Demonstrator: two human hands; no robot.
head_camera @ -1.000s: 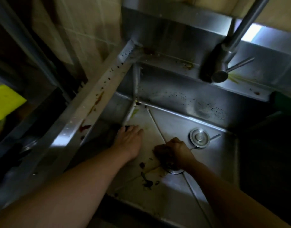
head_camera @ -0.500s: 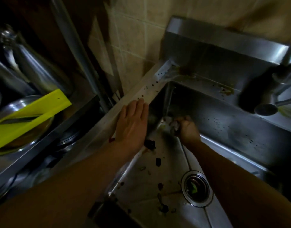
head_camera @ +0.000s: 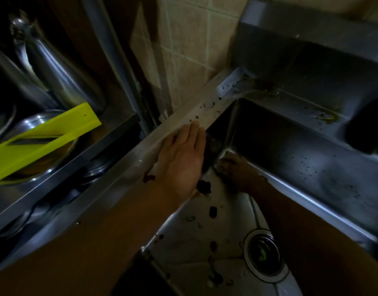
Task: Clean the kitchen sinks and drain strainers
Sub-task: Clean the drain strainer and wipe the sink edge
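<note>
The steel sink (head_camera: 205, 113) has dark food scraps (head_camera: 212, 211) scattered over its floor. Its drain opening (head_camera: 263, 255) stands uncovered, with a green scrap inside. My left hand (head_camera: 181, 159) rests flat on the sink's left rim, fingers straight. My right hand (head_camera: 235, 169) is down in the far left corner of the basin. Its fingers are curled round a small greyish metal piece that looks like the drain strainer (head_camera: 223, 160). The dim light hides its details.
A yellow-green slicer (head_camera: 45, 139) lies on metal bowls on the shelf to the left, with steel pots (head_camera: 62, 77) behind it. The tiled wall (head_camera: 190, 50) and steel backsplash (head_camera: 312, 39) close the back. The dark faucet base (head_camera: 367, 129) sits on the rear ledge.
My left hand rose from the sink floor onto the left rim. My right hand left the drain and moved to the far corner, holding the piece. The drain now stands uncovered.
</note>
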